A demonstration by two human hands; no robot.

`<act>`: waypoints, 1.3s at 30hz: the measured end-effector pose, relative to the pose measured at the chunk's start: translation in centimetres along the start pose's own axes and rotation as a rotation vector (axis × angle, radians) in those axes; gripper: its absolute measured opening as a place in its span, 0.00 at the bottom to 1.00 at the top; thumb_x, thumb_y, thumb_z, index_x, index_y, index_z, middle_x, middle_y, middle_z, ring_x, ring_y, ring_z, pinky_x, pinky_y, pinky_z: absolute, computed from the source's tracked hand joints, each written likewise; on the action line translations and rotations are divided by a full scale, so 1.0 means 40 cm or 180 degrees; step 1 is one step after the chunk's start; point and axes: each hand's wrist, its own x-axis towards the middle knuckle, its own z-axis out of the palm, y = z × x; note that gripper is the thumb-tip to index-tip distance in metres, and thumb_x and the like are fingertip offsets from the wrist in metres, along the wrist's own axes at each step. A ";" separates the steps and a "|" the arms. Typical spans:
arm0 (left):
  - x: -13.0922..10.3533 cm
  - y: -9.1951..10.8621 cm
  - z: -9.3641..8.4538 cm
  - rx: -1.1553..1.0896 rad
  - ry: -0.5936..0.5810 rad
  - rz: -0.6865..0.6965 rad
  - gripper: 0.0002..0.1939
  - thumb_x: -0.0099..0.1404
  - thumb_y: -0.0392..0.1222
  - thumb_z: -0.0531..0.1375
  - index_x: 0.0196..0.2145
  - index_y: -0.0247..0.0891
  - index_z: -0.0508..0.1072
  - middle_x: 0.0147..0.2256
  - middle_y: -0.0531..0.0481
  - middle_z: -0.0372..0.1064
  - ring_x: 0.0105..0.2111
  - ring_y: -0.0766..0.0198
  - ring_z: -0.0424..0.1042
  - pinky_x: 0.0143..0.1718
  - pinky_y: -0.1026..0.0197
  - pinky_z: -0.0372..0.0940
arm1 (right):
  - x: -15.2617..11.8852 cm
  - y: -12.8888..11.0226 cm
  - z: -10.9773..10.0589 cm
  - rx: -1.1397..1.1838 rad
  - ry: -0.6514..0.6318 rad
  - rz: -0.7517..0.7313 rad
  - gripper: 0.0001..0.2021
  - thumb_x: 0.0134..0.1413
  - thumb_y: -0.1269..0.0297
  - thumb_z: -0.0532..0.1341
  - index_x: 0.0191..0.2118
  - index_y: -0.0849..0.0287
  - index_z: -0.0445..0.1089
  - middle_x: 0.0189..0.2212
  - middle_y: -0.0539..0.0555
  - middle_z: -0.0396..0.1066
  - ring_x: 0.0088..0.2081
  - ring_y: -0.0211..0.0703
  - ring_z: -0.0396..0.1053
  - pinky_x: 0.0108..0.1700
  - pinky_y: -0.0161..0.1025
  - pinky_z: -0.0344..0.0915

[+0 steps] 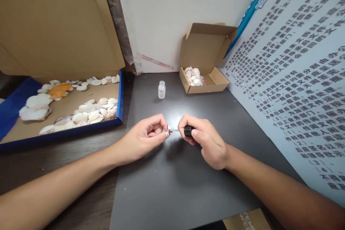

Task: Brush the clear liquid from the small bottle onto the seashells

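My left hand (pixel 147 133) is closed in a pinch over the grey mat, thumb against fingertips. At those fingertips shows a small white piece (pixel 169 127) with thin dark strands beside it; it is too small to name surely. My right hand (pixel 203 136) grips a black cap (pixel 188 131) with a thin rod (pixel 175 130) sticking out to the left. The rod's end reaches the small piece at my left fingertips; whether it touches is hard to tell. Beyond both hands stands a small clear bottle (pixel 161 90), upright and uncapped, with a whitish look and a printed label.
At left lies a large blue-edged cardboard box (pixel 122 97), lid raised, holding several white shells (pixel 81 116) and an orange shell (pixel 59 90). A smaller open carton (pixel 207 89) with shells stands at back right. A printed board (pixel 296 79) slants along the right; a brown box (pixel 246 220) shows at the bottom edge.
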 end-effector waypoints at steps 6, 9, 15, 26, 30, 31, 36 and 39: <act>0.001 -0.001 0.001 -0.0016 0.0041 -0.0040 0.11 0.65 0.47 0.58 0.32 0.39 0.61 0.20 0.63 0.46 0.20 0.72 0.46 0.21 0.67 0.46 | 0.002 -0.001 0.002 -0.0164 0.0085 -0.0058 0.08 0.60 0.68 0.45 0.32 0.57 0.58 0.23 0.46 0.55 0.23 0.37 0.51 0.29 0.37 0.53; 0.001 -0.003 0.002 -0.0034 0.0064 -0.0047 0.12 0.65 0.48 0.58 0.32 0.39 0.62 0.20 0.63 0.47 0.20 0.72 0.47 0.21 0.68 0.46 | 0.004 -0.001 0.004 -0.0213 0.0080 -0.0029 0.08 0.60 0.68 0.45 0.32 0.57 0.58 0.23 0.46 0.55 0.23 0.37 0.51 0.28 0.37 0.52; 0.000 -0.005 0.002 -0.0031 0.0051 -0.0088 0.13 0.65 0.49 0.58 0.32 0.38 0.63 0.20 0.63 0.46 0.20 0.72 0.46 0.21 0.68 0.46 | 0.003 0.001 0.001 -0.0416 0.0237 0.0065 0.08 0.60 0.68 0.45 0.32 0.57 0.58 0.22 0.45 0.54 0.23 0.37 0.51 0.28 0.37 0.52; -0.001 -0.014 0.000 -0.0005 0.0010 -0.0013 0.11 0.66 0.48 0.57 0.32 0.38 0.62 0.20 0.63 0.46 0.21 0.72 0.47 0.22 0.68 0.47 | 0.004 -0.004 0.004 -0.0077 -0.0070 -0.0069 0.07 0.58 0.68 0.46 0.30 0.57 0.57 0.22 0.45 0.54 0.22 0.35 0.50 0.28 0.36 0.52; 0.000 -0.012 0.003 -0.0021 0.0050 -0.0034 0.12 0.66 0.48 0.57 0.32 0.39 0.61 0.20 0.63 0.45 0.21 0.71 0.46 0.22 0.68 0.46 | 0.003 -0.002 0.005 -0.0184 0.0017 -0.0033 0.08 0.59 0.67 0.46 0.31 0.57 0.57 0.21 0.45 0.54 0.22 0.36 0.50 0.27 0.36 0.52; 0.000 -0.011 0.004 -0.0019 0.0070 -0.0039 0.12 0.66 0.49 0.58 0.32 0.39 0.61 0.20 0.63 0.46 0.21 0.71 0.46 0.22 0.68 0.46 | 0.003 -0.001 0.005 -0.0218 0.0055 -0.0026 0.08 0.59 0.67 0.45 0.31 0.57 0.57 0.21 0.45 0.54 0.22 0.36 0.50 0.27 0.36 0.51; 0.002 -0.013 0.006 0.0013 0.0097 -0.0035 0.13 0.65 0.50 0.58 0.31 0.39 0.62 0.20 0.63 0.45 0.21 0.71 0.46 0.22 0.67 0.46 | 0.002 0.002 0.003 -0.0295 0.0022 -0.0003 0.07 0.60 0.66 0.45 0.32 0.57 0.57 0.21 0.45 0.53 0.21 0.36 0.50 0.27 0.36 0.51; 0.002 -0.018 0.004 0.0029 0.0057 -0.0026 0.13 0.66 0.49 0.57 0.31 0.39 0.61 0.20 0.63 0.44 0.21 0.71 0.45 0.22 0.67 0.46 | 0.003 0.002 0.001 -0.0313 -0.0066 -0.0008 0.07 0.58 0.67 0.46 0.31 0.57 0.57 0.21 0.45 0.53 0.22 0.36 0.50 0.27 0.36 0.51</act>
